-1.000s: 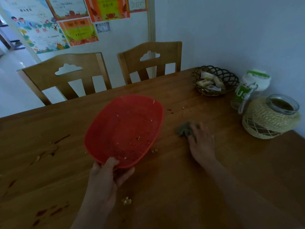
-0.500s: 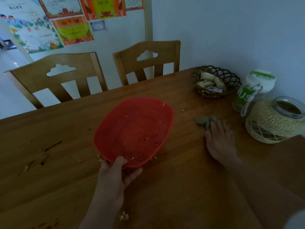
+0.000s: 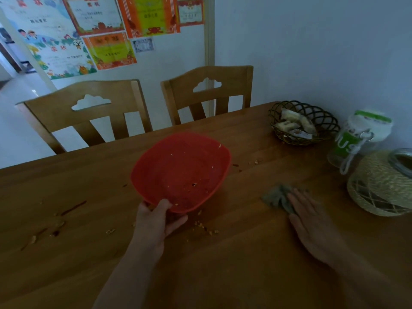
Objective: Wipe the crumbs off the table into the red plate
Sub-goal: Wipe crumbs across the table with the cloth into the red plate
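head view: we grip the red plate [image 3: 181, 170] by its near rim with our left hand [image 3: 156, 221], thumb over the edge, tilted up near the table's [image 3: 223, 275] middle. our right hand [image 3: 312, 224] lies flat, fingers straight, pressing a grey cloth [image 3: 277, 198] toward the right edge, beside a twine-wrapped jar [image 3: 379, 186]. we judge the sweeping is in hand: crumbs [image 3: 204, 227] lie just beside the plate's near rim. next we should drag the cloth leftward and lower the rim to catch them.
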A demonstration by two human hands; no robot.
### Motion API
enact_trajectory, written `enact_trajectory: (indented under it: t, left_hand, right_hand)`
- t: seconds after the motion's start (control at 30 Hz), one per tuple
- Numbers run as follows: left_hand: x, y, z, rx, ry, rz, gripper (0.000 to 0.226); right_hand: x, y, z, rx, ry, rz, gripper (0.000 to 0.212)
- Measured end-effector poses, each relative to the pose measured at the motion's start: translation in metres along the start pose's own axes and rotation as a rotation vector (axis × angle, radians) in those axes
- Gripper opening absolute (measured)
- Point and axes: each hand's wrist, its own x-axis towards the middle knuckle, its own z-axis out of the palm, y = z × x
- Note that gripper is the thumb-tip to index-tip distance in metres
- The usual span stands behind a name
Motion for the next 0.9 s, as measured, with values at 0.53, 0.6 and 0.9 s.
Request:
enact_trajectory:
  t: [0.53,0.6,0.9]
  left_hand:
    - [0.019,0.003,0.027,0.0,-0.111,0.015,0.048]
    - [0.02,0.004,0.027,0.0,-0.12,0.023,0.049]
    - [0.024,0.006,0.026,-0.04,-0.117,0.022,0.051]
  right_hand:
    - [0.195,-0.039,-0.013,0.286,0.13,0.712,0.07]
    - [0.197,-0.039,-0.014,0.275,0.144,0.632,0.065]
    - [0.147,-0.034,-0.01,0.576,0.172,-0.016,0.033]
